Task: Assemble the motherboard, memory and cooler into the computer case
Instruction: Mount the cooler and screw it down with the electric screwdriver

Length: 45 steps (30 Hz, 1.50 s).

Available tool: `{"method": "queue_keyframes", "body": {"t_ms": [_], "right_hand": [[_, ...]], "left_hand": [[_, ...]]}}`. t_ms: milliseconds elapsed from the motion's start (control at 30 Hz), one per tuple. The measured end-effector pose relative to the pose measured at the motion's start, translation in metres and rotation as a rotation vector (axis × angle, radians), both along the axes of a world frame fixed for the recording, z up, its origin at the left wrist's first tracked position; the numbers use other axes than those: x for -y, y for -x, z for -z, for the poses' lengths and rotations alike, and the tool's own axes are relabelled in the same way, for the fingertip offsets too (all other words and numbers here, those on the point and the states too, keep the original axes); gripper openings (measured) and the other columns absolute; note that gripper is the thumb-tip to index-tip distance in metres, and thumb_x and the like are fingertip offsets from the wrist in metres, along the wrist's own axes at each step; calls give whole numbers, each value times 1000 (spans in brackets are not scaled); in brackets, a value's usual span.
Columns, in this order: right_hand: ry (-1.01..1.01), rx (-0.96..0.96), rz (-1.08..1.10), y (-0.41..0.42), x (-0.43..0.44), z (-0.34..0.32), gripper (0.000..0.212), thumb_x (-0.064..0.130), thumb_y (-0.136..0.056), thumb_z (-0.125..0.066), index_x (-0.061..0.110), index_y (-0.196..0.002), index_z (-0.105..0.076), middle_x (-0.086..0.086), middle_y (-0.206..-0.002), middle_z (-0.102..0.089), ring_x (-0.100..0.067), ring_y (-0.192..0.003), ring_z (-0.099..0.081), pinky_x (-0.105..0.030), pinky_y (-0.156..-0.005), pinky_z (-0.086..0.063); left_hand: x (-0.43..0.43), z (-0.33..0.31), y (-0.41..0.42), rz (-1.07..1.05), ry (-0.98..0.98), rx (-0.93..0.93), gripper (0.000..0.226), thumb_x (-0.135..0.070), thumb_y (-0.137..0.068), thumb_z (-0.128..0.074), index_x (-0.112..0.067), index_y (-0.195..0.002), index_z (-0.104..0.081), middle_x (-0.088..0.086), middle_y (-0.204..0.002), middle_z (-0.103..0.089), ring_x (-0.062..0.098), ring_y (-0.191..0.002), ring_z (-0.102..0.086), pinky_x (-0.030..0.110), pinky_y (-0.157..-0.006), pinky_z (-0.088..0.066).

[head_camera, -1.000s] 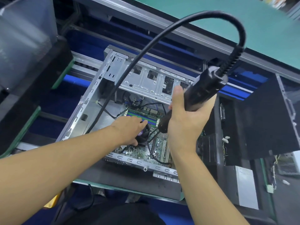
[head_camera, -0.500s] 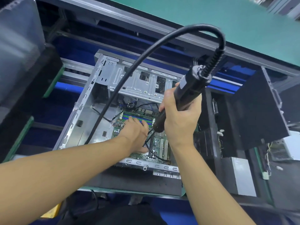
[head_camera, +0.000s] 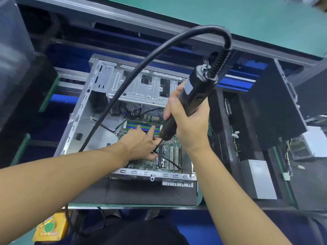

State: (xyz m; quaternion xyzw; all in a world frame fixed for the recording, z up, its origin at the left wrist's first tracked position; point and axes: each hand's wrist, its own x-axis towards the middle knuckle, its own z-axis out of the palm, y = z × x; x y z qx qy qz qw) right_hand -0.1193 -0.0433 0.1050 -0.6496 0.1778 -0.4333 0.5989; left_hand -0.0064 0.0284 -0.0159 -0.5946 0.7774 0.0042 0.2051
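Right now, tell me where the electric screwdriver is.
In the head view the electric screwdriver sits right of centre, gripped by the right hand above the computer case, its bit angled down at the motherboard beside the left hand.

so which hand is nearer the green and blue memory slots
Left hand: its fingers reach onto the green and blue memory slots; the right hand is higher, over their right end, gripping the black electric screwdriver.

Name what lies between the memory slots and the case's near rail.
Head view: the left hand over the motherboard, beside its white expansion slots.
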Motion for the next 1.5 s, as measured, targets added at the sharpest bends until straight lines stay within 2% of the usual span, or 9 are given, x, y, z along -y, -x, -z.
{"method": "queue_keyframes", "body": {"t_ms": [133, 367, 567, 733, 867, 933, 1100, 1233, 1500], "right_hand": [[-3, 26, -30, 4, 3, -1, 13, 17, -90, -62, 18, -99, -52, -5, -70, -52, -25, -54, -51, -32, -58, -47], [-19, 1, -5, 5, 7, -3, 13, 20, -89, -62, 17, -97, -52, -11, -68, -52, -26, -54, -52, -34, -59, -47], [-92, -16, 77, 11, 23, 0, 21, 22, -89, -62, 12, -102, -49, 2, -61, -56, -28, -53, -52, -34, -62, -49], [-34, 1, 29, 8, 12, 1, 12, 17, -90, -61, 23, -97, -54, 4, -64, -56, -29, -53, -51, -36, -62, -48], [16, 0, 19, 4, 0, -2, 12, 18, -88, -62, 27, -95, -55, 0, -67, -54, -28, -52, -51, -36, -58, -47], [38, -16, 17, 0, -7, -3, 17, 21, -87, -63, 37, -90, -58, -5, -66, -53, -31, -54, -51, -40, -57, -46], [38, -64, -6, -7, -16, 1, 16, 23, -86, -64, 20, -91, -49, -21, -67, -48, -41, -57, -48, -51, -57, -45], [43, -78, -5, -7, -14, -1, 9, 20, -89, -62, 25, -89, -54, -6, -60, -53, -30, -51, -50, -35, -57, -46], [53, -82, -64, -7, -15, 0, 14, 18, -91, -60, 32, -90, -59, -1, -62, -53, -28, -52, -49, -33, -58, -45]], "left_hand": [[-2, 11, -5, 29, 61, -59, 58, -56, -99, -22, -4, -120, -37, 30, -149, -30, 48, -90, -63, 44, -58, -56], [-6, 13, -6, 25, 149, -63, 56, -45, -94, -16, -3, -103, -53, 25, -132, -55, 48, -83, -65, 38, -43, -50], [-9, 15, -28, 50, 202, -144, 40, -32, -102, -17, -14, -123, -47, -1, -137, -57, 34, -110, -62, 35, -49, -43], [-19, 5, -37, -58, 342, -282, 26, -38, -91, -39, -24, -103, -58, -9, -108, -71, 17, -61, -64, 23, -40, -36], [-22, 16, -44, -128, 291, -289, 61, -73, -82, -31, -26, -116, -49, -11, -132, -59, 19, -88, -68, 31, -54, -49], [-20, 22, -45, -170, 273, -283, 78, -84, -74, -35, -20, -119, -43, -6, -116, -65, 23, -88, -67, 35, -58, -52], [-16, 25, -45, -253, 242, -330, 96, -85, -66, -54, -19, -134, -36, -5, -99, -64, 24, -86, -66, 36, -64, -54], [-15, 26, -44, -231, 231, -332, 85, -81, -67, -60, -20, -122, -38, -6, -108, -63, 22, -92, -66, 36, -64, -54], [-13, 27, -45, -261, 175, -326, 88, -81, -68, -59, -19, -127, -41, -5, -112, -63, 22, -95, -65, 40, -70, -56]]}}
